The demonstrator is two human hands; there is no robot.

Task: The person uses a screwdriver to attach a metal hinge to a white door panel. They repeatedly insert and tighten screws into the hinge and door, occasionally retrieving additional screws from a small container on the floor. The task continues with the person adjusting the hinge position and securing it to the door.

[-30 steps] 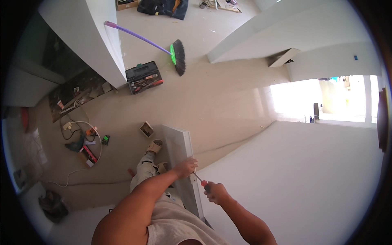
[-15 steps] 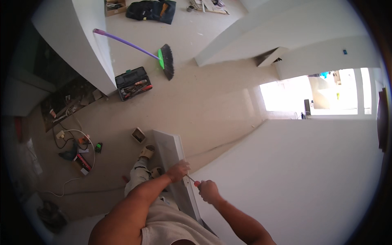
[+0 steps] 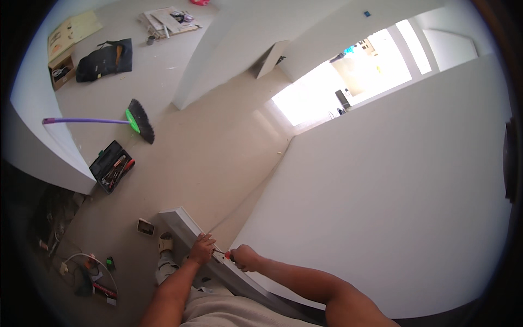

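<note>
A long white door-like panel (image 3: 184,222) stands on its edge in front of my body. My left hand (image 3: 202,249) lies on its upper edge with the fingers spread. Closed around the red handle of a screwdriver (image 3: 228,255) is my right hand (image 3: 247,258). The screwdriver's thin shaft points left to the panel's edge, close to my left fingers. Its tip is too small to make out. Small dark spots, perhaps holes, show on the edge beside it.
A white wall (image 3: 370,201) rises close on my right. Left lie an open toolbox (image 3: 113,166), a broom (image 3: 140,121) and a small box (image 3: 145,226). Cables (image 3: 90,256) trail at the lower left. Farther off are a dark bag (image 3: 106,60) and stacked boards (image 3: 169,23).
The view has turned, so the room appears shifted left and tilted. My right hand still holds the screwdriver at the panel's edge, and my left fingers look more spread.
</note>
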